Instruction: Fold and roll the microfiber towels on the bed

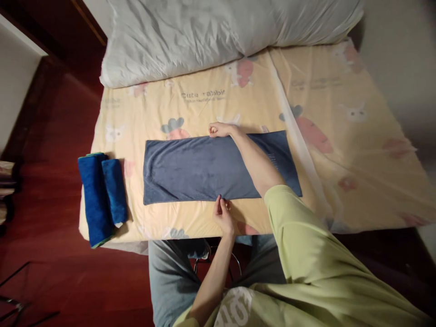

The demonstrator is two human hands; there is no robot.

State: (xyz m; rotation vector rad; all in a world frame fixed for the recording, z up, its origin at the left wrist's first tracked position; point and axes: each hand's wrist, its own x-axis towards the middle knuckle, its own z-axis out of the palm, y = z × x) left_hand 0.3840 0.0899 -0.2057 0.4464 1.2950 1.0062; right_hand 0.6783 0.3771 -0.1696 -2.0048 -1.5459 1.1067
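A grey-blue towel lies spread out flat, long side across, on the bed sheet. At the middle of its far edge is my right hand, fingers closed in a pinch on the hem. My right forearm crosses above the towel and hides part of its right half. My left hand pinches the near edge of the same towel, almost straight below the right hand. Light wrinkles show at the towel's left end, and pale small print is near its right end.
Two bright blue rolled towels lie side by side at the bed's left edge. A yellow sheet with rabbits and carrots covers the bed. A thick white quilt lies along the far side. Dark red floor is at left.
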